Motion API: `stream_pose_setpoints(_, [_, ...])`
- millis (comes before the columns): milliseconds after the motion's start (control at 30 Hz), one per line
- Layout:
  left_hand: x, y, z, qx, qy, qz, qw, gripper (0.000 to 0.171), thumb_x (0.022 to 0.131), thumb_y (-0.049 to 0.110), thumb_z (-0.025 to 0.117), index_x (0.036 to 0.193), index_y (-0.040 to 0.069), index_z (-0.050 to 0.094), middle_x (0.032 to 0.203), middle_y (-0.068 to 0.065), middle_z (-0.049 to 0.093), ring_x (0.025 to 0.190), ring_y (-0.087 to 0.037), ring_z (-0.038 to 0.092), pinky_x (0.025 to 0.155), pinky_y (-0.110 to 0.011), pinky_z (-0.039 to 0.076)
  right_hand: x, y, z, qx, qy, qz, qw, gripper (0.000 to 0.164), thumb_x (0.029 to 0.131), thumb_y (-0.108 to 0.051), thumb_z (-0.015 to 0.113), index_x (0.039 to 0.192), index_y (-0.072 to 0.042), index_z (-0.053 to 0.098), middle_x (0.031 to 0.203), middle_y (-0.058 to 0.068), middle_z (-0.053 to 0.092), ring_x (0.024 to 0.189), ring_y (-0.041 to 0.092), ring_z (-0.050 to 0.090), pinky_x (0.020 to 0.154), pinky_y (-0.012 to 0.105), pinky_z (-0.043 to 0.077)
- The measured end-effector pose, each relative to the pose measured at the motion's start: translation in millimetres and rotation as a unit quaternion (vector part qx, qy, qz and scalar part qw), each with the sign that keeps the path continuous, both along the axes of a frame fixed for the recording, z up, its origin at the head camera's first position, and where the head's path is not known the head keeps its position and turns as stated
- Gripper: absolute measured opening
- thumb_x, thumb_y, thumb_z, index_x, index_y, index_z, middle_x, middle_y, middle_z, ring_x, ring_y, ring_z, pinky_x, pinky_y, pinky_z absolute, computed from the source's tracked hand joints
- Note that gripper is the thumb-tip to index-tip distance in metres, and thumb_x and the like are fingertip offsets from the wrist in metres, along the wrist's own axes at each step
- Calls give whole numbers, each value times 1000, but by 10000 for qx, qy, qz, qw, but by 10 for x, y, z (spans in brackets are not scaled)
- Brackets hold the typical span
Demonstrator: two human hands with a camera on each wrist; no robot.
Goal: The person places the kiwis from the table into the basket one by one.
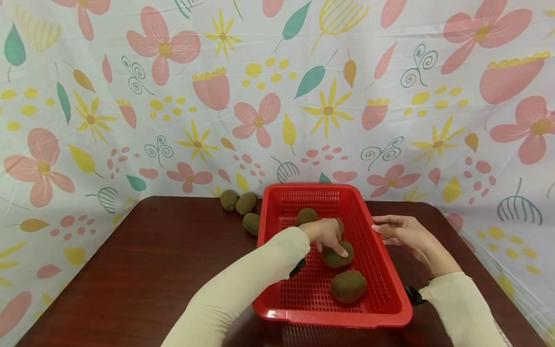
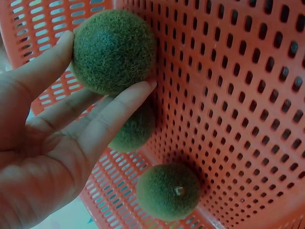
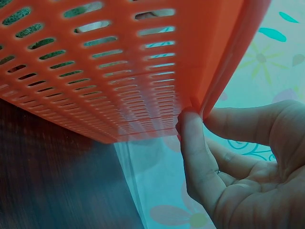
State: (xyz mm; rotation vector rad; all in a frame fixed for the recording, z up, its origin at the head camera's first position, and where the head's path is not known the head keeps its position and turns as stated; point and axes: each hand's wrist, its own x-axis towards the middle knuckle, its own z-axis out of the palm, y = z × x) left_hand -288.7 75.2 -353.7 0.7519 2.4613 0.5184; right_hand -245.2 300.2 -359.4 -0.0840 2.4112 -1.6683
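Observation:
A red plastic basket [image 1: 334,318] with slotted walls stands on the table and has several brown kiwifruits in it. Inside it, my left hand [image 1: 326,233] grips one kiwifruit [image 1: 336,256] between thumb and fingers, close to the right-hand wall. The left wrist view shows this fuzzy fruit [image 2: 114,50] in the fingers, with two more beyond it. Nearest the front of the basket lies another kiwifruit [image 1: 349,286]; one more [image 1: 306,216] sits toward the back. My right hand [image 1: 403,233] pinches the basket's right rim from outside, as the right wrist view [image 3: 238,167] confirms.
Three kiwifruits lie on the dark wooden table [image 1: 130,270] left of the basket's far end, one of them [image 1: 251,223] right beside its wall. Behind the table hangs a white curtain [image 1: 269,72] printed with flowers and leaves.

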Motion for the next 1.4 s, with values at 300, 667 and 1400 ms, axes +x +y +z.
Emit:
stream_pose_setpoints(300, [35,44,-49,0,117,-60,9999,28,88,30,71,82,4,62,72,-1,47,58,-19,59,60,-27,56,5,-2,-8,6,27,17,10000,64,93,-26,65,139,12,40,104,6,70,87,16,68,78,34,57])
stream_pose_setpoints(667, [16,8,-16,16,72,113,9999,44,88,28,72,124,5,64,115,-5,63,74,-15,65,61,-24,56,1,2,-12,-8,-8,21,10000,64,93,-25,65,139,12,40,104,7,70,86,17,69,78,34,57])
stream_pose_setpoints(1400, [-122,-389,346,911,-298,-19,9954,30,92,14,67,117,-2,67,101,-9,69,87,-22,69,73,-27,57,-1,10,0,-91,-24,64,9999,64,94,-23,64,140,13,37,100,1,70,84,15,69,78,33,57])
